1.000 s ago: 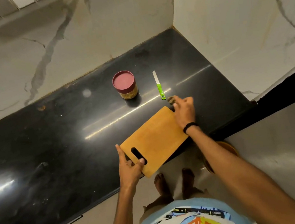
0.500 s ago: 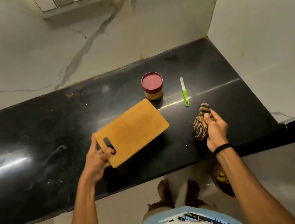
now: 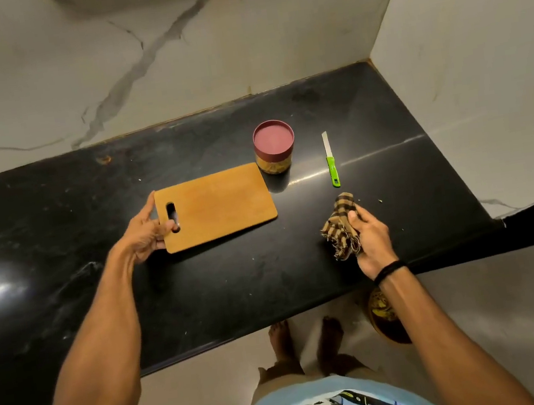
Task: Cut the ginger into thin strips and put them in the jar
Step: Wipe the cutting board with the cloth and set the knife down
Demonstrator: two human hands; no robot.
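While left grip (image 3: 148, 234) holds rectangular wooden board (image 3: 218, 205) by slot — right grip (image 3: 372, 239) clutches frayed checked cloth (image 3: 341, 226).

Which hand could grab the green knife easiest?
Probably the right hand: the knife lies just beyond it, though it holds a checked cloth. The left hand grips the cutting board.
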